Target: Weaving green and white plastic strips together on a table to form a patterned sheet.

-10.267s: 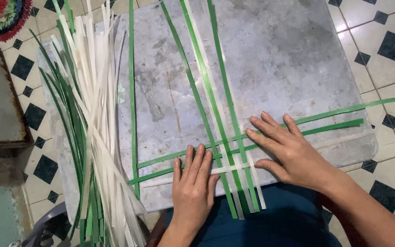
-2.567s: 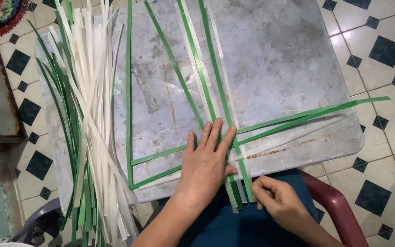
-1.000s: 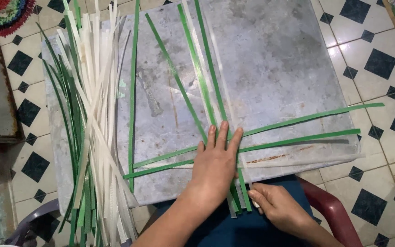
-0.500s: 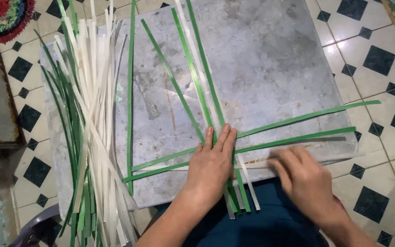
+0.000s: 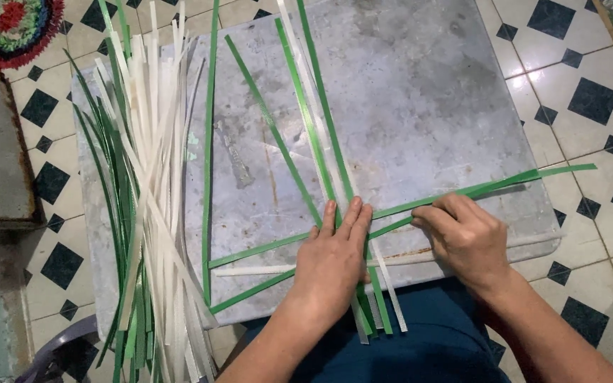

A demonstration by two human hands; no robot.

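Grey metal sheet (image 5: 420,106): work board on the lap, bare in the far half, scuffed.
Left hand (image 5: 331,259): flat, palm down, fingers together, pinning the crossing where the lengthwise strips meet the crosswise ones at the near edge. Clamped on nothing, just pressing.
Right hand (image 5: 466,234): fingers curled, tips on the green crosswise strips (image 5: 462,193) just right of the crossing. Whether it actually pinches one or only pushes, I cannot tell.
Change: half a second ago the right hand lay lower and farther right, near the board's near edge; now it sits up on the green pair. A second ago it was off the board, by the near strip ends. Left hand has not moved off the crossing.
Meaning: judgement only, the crossing stays locked while the crosswise strips get snugged against the lengthwise ones.
Lengthwise strips (image 5: 313,135): green and white, fanning away to the far edge, near ends overhang the lap.
White crosswise strip (image 5: 264,269): lies nearer than the green pair, passing under the left hand.
Stock bundle (image 5: 147,213): loose white and green strips heaped along the left edge.
Containers: none in view; stock lies loose on the board.
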